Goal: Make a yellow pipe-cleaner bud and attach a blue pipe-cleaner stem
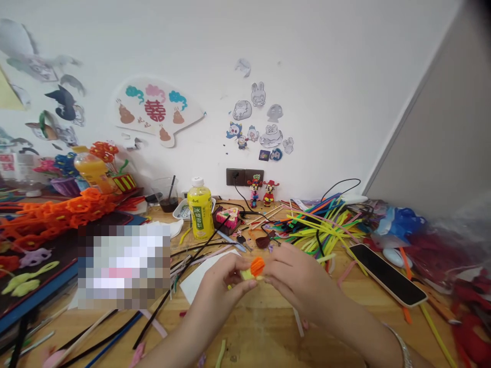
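1. Orange-and-yellow pipe-cleaner twist (256,268): a small fuzzy bundle held above the middle of a wooden table (264,340).
2. Left hand (226,278) and right hand (301,278) are together, their fingertips pinching the twist from either side.
3. Silver bangle (402,350) circles the right wrist.
4. Sheet of white paper (199,273) lies just beyond the left hand. Loose pipe cleaners (320,227) in yellow, green and blue are heaped past the right hand.
5. Black smartphone (387,274) lies to the right, near the heap.
6. Bottle of yellow drink (200,210) stands toward the wall, white-capped.
7. Orange pipe-cleaner chain (57,214) lies far left — a pixelated patch (124,267) covers the area beside it.
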`<state>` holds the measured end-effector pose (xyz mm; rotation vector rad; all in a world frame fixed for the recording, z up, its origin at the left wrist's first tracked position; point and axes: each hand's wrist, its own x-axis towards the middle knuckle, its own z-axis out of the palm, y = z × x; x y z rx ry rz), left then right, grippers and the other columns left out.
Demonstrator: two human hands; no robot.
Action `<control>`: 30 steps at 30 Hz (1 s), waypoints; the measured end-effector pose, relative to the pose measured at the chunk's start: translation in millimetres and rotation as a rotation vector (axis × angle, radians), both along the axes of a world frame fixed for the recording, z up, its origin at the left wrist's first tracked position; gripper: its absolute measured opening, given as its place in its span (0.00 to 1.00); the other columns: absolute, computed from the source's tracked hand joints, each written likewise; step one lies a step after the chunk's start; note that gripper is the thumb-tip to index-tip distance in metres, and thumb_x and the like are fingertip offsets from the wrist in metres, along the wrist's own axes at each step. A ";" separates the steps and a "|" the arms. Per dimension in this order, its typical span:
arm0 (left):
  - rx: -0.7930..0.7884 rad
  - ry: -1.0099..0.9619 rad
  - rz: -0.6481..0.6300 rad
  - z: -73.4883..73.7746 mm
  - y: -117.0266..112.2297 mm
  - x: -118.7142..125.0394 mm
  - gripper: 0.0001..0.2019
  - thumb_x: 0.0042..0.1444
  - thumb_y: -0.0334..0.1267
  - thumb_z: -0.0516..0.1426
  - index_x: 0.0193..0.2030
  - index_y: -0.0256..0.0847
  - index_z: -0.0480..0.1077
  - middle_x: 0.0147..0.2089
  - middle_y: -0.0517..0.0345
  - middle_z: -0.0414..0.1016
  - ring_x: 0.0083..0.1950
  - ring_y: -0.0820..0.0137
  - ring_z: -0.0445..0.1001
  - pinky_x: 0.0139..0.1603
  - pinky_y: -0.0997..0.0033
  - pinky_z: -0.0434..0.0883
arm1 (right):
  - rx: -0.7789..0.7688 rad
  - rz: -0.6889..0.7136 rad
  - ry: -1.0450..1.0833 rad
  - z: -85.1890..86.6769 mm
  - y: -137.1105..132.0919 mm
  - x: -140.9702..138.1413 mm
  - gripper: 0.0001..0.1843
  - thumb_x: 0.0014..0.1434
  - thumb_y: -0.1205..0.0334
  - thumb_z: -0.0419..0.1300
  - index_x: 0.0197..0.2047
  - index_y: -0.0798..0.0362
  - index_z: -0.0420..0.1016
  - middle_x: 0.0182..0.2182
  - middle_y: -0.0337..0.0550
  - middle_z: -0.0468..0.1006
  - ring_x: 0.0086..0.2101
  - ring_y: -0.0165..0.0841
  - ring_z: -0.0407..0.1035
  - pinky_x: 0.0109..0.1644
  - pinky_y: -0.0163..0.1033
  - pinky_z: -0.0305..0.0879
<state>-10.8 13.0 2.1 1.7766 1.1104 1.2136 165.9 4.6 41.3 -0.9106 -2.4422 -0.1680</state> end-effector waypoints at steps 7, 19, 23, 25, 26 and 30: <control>0.039 0.170 -0.112 2.1 -6.0 4.7 0.03 0.45 0.31 0.58 0.27 0.40 0.66 0.28 0.60 0.69 0.30 0.70 0.68 0.31 0.74 0.66 | -0.214 0.073 0.230 -6.1 2.0 -5.5 0.06 0.54 0.71 0.55 0.29 0.53 0.69 0.32 0.41 0.72 0.35 0.32 0.63 0.39 0.38 0.57; 0.066 0.218 -0.042 -2.2 -15.1 9.3 0.04 0.47 0.31 0.55 0.32 0.41 0.65 0.30 0.61 0.68 0.30 0.73 0.68 0.31 0.76 0.67 | -0.757 -0.159 0.667 -13.2 6.3 -14.6 0.05 0.44 0.73 0.55 0.22 0.54 0.67 0.22 0.34 0.71 0.28 0.29 0.66 0.31 0.31 0.60; 0.011 0.080 -0.042 -4.8 -17.9 11.6 0.11 0.45 0.28 0.57 0.37 0.43 0.63 0.33 0.63 0.68 0.29 0.75 0.68 0.32 0.77 0.68 | -0.657 -0.165 0.626 -14.7 5.1 -13.2 0.04 0.46 0.70 0.57 0.23 0.54 0.68 0.21 0.34 0.71 0.26 0.29 0.65 0.30 0.31 0.58; -0.015 0.025 -0.028 -7.0 -16.1 11.5 0.11 0.44 0.29 0.58 0.35 0.43 0.64 0.32 0.63 0.69 0.29 0.75 0.68 0.32 0.77 0.69 | -0.562 -0.172 0.595 -16.5 4.4 -13.1 0.04 0.48 0.69 0.57 0.24 0.54 0.69 0.22 0.34 0.71 0.26 0.28 0.65 0.30 0.31 0.57; -0.026 0.003 -0.019 -7.9 -14.9 11.4 0.09 0.44 0.29 0.58 0.34 0.42 0.65 0.31 0.63 0.69 0.30 0.74 0.69 0.33 0.77 0.69 | -0.519 -0.181 0.583 -17.4 4.1 -13.4 0.04 0.48 0.69 0.57 0.24 0.53 0.69 0.22 0.34 0.71 0.26 0.29 0.64 0.30 0.31 0.57; 0.000 -0.090 -0.015 -10.1 -11.4 11.7 0.04 0.46 0.32 0.58 0.31 0.41 0.69 0.35 0.58 0.72 0.37 0.70 0.71 0.35 0.75 0.70 | -0.440 -0.226 0.603 -21.2 3.2 -16.1 0.05 0.49 0.69 0.56 0.24 0.53 0.67 0.22 0.35 0.70 0.26 0.29 0.64 0.29 0.31 0.56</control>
